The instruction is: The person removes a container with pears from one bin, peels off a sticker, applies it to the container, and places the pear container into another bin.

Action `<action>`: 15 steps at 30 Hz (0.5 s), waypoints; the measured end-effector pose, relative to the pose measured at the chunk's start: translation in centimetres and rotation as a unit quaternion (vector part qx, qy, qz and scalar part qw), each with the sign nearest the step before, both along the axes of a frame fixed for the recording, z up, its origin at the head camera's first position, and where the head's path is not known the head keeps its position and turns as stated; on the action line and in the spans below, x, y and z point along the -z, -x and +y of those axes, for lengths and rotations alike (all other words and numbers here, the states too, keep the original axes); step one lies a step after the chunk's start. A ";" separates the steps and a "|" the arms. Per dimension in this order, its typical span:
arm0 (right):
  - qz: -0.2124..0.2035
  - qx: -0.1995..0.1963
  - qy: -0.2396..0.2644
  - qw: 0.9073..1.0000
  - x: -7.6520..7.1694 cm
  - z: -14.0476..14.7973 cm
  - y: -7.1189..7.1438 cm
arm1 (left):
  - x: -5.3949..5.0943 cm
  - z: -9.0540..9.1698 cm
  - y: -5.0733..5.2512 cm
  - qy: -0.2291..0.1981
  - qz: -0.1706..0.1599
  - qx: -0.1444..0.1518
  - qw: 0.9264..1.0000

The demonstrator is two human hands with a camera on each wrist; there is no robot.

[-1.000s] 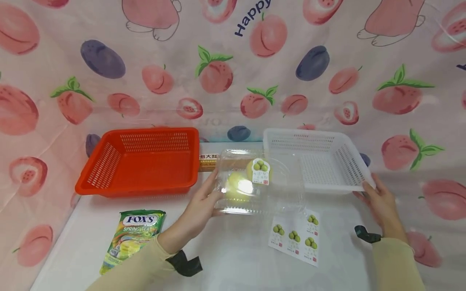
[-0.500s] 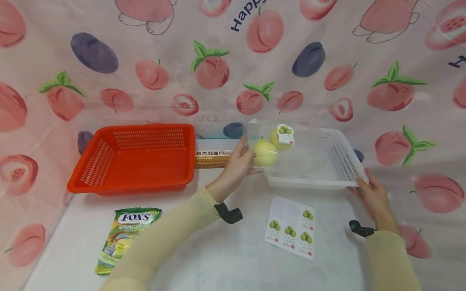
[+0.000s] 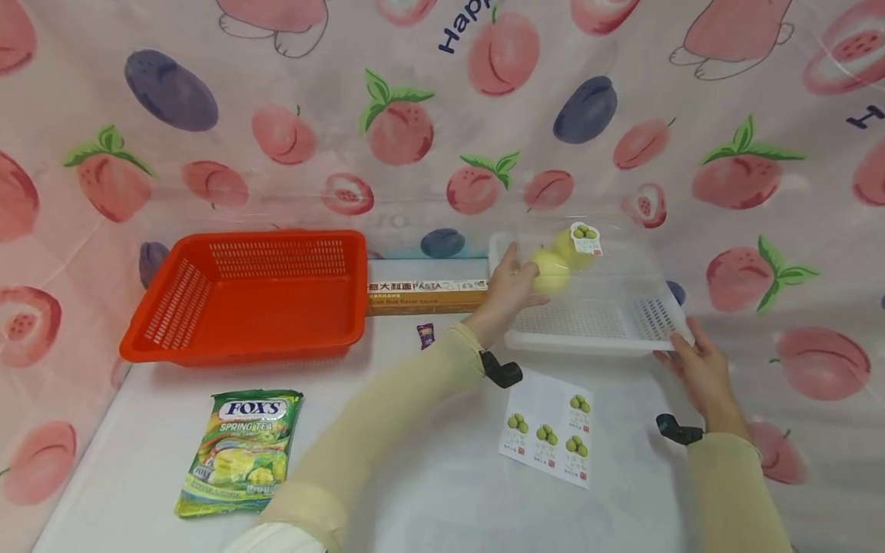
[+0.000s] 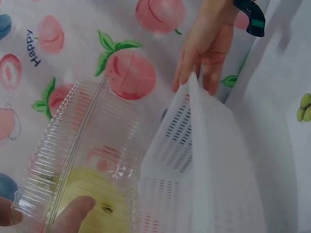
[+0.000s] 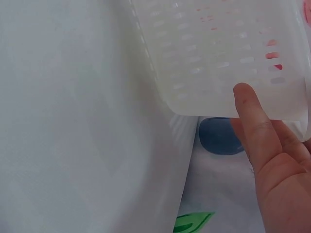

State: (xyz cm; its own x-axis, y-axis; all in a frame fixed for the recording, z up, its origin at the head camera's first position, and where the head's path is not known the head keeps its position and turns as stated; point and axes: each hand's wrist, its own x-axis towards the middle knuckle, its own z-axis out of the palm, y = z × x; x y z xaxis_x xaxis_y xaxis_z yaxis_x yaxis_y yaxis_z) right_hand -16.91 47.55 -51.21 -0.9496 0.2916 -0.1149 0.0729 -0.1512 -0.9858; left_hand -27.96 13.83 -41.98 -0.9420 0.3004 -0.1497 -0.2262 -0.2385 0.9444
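My left hand [image 3: 508, 296] grips the left end of a clear plastic clamshell box [image 4: 73, 121], its thumb over the side in the left wrist view. Inside that end lie two round yellow-green fruits [image 3: 551, 270]. A white sticker [image 3: 586, 240] with printed green fruit is on the lid. The box is over the white perforated basket [image 3: 581, 342]; whether it touches the basket floor I cannot tell. My right hand [image 3: 701, 376] pinches the basket's front right corner, one digit lying against the wall [image 5: 218, 92] in the right wrist view.
A red basket [image 3: 276, 315] stands at the left back. Between the baskets lies a pasta box [image 3: 429, 298], with a small purple packet [image 3: 425, 335] in front. A green FOX'S candy bag [image 3: 242, 453] is at front left, a sticker sheet [image 3: 546, 438] before the white basket.
My left hand has carried the clear box right and away from me, over the white basket. The pasta box and purple packet have come into sight. My right hand keeps hold of the corner.
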 end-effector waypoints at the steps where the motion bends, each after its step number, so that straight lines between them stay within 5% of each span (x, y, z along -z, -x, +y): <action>1: 0.000 0.001 0.000 1.000 0.0 0.0 0.0 | 0.2 0.6 0.1 0.011 0.001 -0.002 1.000; 7: -0.013 0.010 -0.014 1.000 -0.3 0.0 0.1 | 1.5 3.4 0.4 0.056 -0.005 -0.011 0.998; 15: -0.012 0.017 -0.010 1.000 -0.2 -0.5 0.4 | 3.2 4.4 0.7 0.104 -0.018 -0.018 0.994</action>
